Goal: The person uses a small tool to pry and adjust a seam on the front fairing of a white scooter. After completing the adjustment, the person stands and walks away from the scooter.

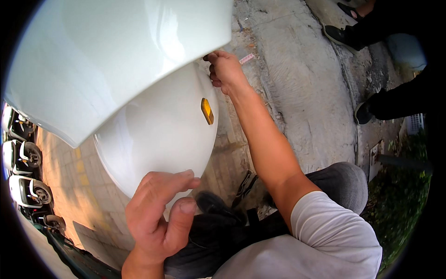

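A large glossy white panel [121, 51] fills the upper left, its lower edge overhanging a second, rounded white body part [158, 125]. On that rounded part sits an amber reflector [207, 111] near its right side. My right hand [226, 72] reaches far forward to the lower right edge of the upper panel. Its fingers are curled, and their tips go in by that edge, so what they grip is hidden. Nearer to me, my left hand [158, 211] hovers in front of the rounded part's near end. It holds nothing, with thumb and fingers curved and apart.
Several parked white motorcycles or scooters [29, 190] line the far left. Two dark-clothed legs with black shoes [341, 37] stand at the right, on rough concrete [306, 88]. Green plants [399, 200] grow at the lower right. My bent knee [341, 183] is beside my right arm.
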{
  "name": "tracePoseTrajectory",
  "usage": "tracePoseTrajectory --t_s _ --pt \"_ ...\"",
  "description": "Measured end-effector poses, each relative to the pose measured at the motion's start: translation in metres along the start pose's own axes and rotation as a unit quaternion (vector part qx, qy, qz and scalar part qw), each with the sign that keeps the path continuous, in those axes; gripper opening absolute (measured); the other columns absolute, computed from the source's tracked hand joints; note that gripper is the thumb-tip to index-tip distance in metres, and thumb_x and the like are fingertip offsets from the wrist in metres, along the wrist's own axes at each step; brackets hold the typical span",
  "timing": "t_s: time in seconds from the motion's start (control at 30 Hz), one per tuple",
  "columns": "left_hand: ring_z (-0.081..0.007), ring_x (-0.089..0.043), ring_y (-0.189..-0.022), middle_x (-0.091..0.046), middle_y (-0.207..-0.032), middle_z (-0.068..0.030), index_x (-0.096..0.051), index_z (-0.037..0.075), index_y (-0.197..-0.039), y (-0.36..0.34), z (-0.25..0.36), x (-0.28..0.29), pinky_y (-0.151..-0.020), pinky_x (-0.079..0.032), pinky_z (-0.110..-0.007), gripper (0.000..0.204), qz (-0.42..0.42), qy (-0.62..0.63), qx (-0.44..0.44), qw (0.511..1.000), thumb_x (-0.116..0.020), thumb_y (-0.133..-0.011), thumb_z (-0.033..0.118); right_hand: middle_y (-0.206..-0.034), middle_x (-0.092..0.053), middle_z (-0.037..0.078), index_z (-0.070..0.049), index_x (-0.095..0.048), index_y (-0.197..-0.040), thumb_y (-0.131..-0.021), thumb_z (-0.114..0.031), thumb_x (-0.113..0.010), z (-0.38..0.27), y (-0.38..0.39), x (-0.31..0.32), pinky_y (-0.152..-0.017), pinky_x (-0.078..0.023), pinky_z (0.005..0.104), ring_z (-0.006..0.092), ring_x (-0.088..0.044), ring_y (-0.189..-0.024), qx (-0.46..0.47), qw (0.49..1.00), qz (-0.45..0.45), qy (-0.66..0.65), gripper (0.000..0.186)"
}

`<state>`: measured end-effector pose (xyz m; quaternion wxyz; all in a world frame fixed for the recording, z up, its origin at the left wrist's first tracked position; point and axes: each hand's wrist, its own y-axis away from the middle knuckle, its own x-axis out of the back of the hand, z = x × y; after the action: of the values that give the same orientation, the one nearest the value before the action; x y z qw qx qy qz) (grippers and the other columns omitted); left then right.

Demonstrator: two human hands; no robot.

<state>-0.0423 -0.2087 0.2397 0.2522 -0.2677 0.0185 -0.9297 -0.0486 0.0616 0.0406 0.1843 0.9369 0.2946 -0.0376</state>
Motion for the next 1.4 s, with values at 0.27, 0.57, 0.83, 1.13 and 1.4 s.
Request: tracePoseTrajectory --t_s 0.27,0.57,0.83,1.13,1.4 --pt "-0.0239 -0.061 -0.073 -0.068 -0.085 -0.0119 -0.064 -0.004 -0.097 -0.002 -0.001 -0.002 -0.07 -0.048 -0.031 0.02 0.004 0.017 0.011 1.0 -0.062 -0.081 0.006 -0.061 -0.039 -0.002 -0.003 -0.055 -0.101 -0.096 -0.019 -0.049 -0.011 -0.004 0.024 -0.037 -0.024 0.0223 0.0081 -0.03 -0.044 -0.253 0.901 -0.165 -0.312 0.018" --pt "-0.0202 -0.06 -0.078 -0.065 -0.085 -0.0147 -0.06 -0.005 -0.108 0.001 -0.002 0.004 -0.073 -0.046 -0.03 0.028 -0.034 0.001 -0.021 0.999 -0.055 -0.091 0.017 -0.078 -0.063 0.025 -0.004 -0.066 -0.093 -0.088 -0.016 -0.056 0.005 0.02 -0.011 -0.067 -0.048 0.0503 0.0447 -0.061 -0.075 0.235 0.891 0.187 0.342 0.016" --pt "-0.0235 -0.061 -0.073 -0.068 -0.085 -0.0121 -0.064 -0.004 -0.098 0.003 -0.003 0.005 -0.07 -0.048 -0.031 0.02 0.002 0.007 0.008 1.0 -0.063 -0.08 0.006 -0.061 -0.043 -0.005 -0.004 -0.056 -0.098 -0.096 -0.017 -0.049 -0.006 -0.002 0.017 -0.037 -0.027 0.025 0.0085 -0.034 -0.045 -0.182 0.943 -0.168 -0.224 0.015" --pt "-0.0237 -0.061 -0.074 -0.068 -0.086 -0.012 -0.064 -0.004 -0.099 -0.004 0.0 0.0 -0.071 -0.048 -0.03 0.02 0.005 0.02 0.005 1.0 -0.062 -0.082 0.007 -0.06 -0.05 0.005 -0.002 -0.058 -0.09 -0.096 -0.02 -0.05 -0.006 0.005 0.008 -0.043 -0.035 0.032 0.017 -0.044 -0.05 -0.046 0.998 -0.037 -0.034 0.021" --pt "-0.0232 -0.062 -0.074 -0.068 -0.085 -0.0114 -0.064 -0.004 -0.099 0.004 0.003 0.002 -0.071 -0.048 -0.031 0.021 0.003 0.005 -0.006 1.0 -0.063 -0.082 0.007 -0.08 -0.064 0.025 -0.001 -0.061 -0.084 -0.091 -0.023 -0.054 -0.005 0.023 -0.02 -0.066 -0.046 0.0514 0.0431 -0.062 -0.073 0.157 0.892 0.2 0.374 0.025"
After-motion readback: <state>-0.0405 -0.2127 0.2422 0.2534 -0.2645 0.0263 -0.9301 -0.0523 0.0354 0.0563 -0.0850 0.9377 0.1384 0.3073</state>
